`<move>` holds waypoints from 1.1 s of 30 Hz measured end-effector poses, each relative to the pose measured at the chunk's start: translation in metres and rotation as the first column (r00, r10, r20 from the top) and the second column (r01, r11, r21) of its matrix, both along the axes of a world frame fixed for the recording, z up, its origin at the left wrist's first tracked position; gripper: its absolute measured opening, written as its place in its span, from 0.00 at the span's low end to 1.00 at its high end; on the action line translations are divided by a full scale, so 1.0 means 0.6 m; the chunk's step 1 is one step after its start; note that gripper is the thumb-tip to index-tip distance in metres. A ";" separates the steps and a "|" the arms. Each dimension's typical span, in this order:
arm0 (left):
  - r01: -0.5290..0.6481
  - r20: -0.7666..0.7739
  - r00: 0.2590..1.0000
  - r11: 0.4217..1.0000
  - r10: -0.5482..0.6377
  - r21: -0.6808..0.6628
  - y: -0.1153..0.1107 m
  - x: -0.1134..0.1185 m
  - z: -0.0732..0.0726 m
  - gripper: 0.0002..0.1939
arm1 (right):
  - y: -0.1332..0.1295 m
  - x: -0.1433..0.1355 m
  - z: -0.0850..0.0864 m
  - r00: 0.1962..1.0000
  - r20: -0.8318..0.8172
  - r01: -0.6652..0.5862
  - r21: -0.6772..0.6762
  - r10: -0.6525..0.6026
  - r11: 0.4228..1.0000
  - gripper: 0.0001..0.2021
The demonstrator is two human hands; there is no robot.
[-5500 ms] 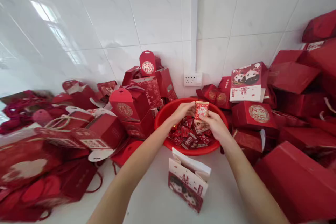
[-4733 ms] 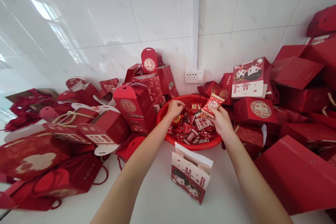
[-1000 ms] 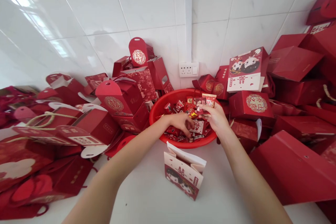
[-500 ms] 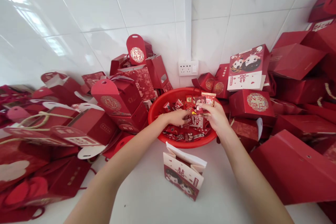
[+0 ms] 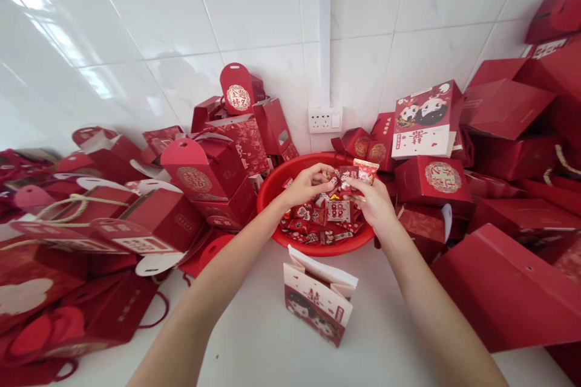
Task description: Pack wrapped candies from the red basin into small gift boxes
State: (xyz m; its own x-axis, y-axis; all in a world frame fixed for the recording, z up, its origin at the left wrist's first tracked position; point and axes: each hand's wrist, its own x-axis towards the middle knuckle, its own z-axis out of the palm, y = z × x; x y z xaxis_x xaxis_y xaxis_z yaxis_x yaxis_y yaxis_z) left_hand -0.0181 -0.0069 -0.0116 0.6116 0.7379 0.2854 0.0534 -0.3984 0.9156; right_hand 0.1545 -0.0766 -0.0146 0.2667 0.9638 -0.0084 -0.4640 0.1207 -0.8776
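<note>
A red plastic basket [image 5: 267,205] holds many small wrapped candies [image 5: 311,214]. Over its middle, my left hand [image 5: 311,184] pinches a small red-wrapped candy [image 5: 334,180] between thumb and fingertips. Close beside it on the right, my right hand [image 5: 373,196] is closed on several wrapped packets [image 5: 365,170], one of them with a pale, gold-edged top. In front of the basket, a cream and red paper box [image 5: 315,302] stands upright with its top open; neither hand touches it.
Red gift boxes [image 5: 157,221] are heaped on the left, and more red boxes [image 5: 431,181] are piled on the right. A tiled wall with a white socket [image 5: 325,120] rises behind the basket. The white table [image 5: 254,326] shows around the cream box.
My left hand has lifted out of the candies and moved up beside my right hand, with a candy now visible at its fingertips. My right hand has barely moved and keeps its packets.
</note>
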 end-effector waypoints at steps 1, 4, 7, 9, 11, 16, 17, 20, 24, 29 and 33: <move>-0.006 -0.003 1.000 1.000 0.006 -0.005 -0.001 -0.001 0.001 0.29 | 0.000 0.000 0.000 1.000 -0.007 0.004 -0.003 -0.004 1.000 0.17; -0.036 -0.026 0.999 0.999 0.036 -0.014 -0.001 -0.003 0.003 0.31 | 0.000 0.001 0.002 1.000 -0.021 -0.001 -0.021 0.001 1.000 0.15; -0.095 -0.035 0.995 0.995 0.095 0.005 0.001 -0.004 0.003 0.32 | -0.001 0.003 0.005 1.000 -0.019 -0.012 -0.018 0.012 1.000 0.14; -0.149 -0.018 0.989 0.988 0.150 0.030 0.003 -0.002 0.003 0.31 | -0.001 0.004 0.005 1.000 -0.016 -0.010 -0.007 0.010 1.000 0.13; -0.170 -0.018 0.985 0.985 0.170 -0.028 0.004 0.000 0.003 0.29 | -0.001 0.004 0.004 1.000 -0.018 0.003 0.005 -0.003 1.000 0.13; -0.046 -0.069 0.997 0.954 0.027 -0.296 0.009 0.000 0.002 0.28 | 0.003 0.004 0.002 0.997 -0.065 0.040 0.024 -0.038 0.999 0.14; -0.041 -0.048 0.998 0.960 0.028 -0.277 0.010 -0.001 0.002 0.27 | 0.003 0.004 0.002 0.996 -0.079 0.041 0.023 -0.039 0.999 0.14; -0.103 0.038 0.993 0.982 0.110 -0.160 0.015 -0.003 0.000 0.27 | 0.004 0.006 0.003 0.988 -0.147 0.044 0.020 -0.041 0.999 0.13; -0.155 0.069 0.985 0.986 0.158 -0.055 0.020 -0.005 -0.004 0.29 | 0.003 0.008 0.004 0.991 -0.126 -0.040 -0.020 0.037 0.999 0.12; -0.087 0.062 0.994 0.996 0.087 -0.012 0.014 -0.004 -0.004 0.30 | -0.001 0.005 0.003 0.995 -0.023 -0.101 -0.051 0.100 0.994 0.13; -0.061 0.046 0.997 0.998 0.060 0.000 0.008 -0.005 0.001 0.32 | 0.000 0.005 0.000 0.999 -0.001 -0.045 -0.028 0.045 0.999 0.15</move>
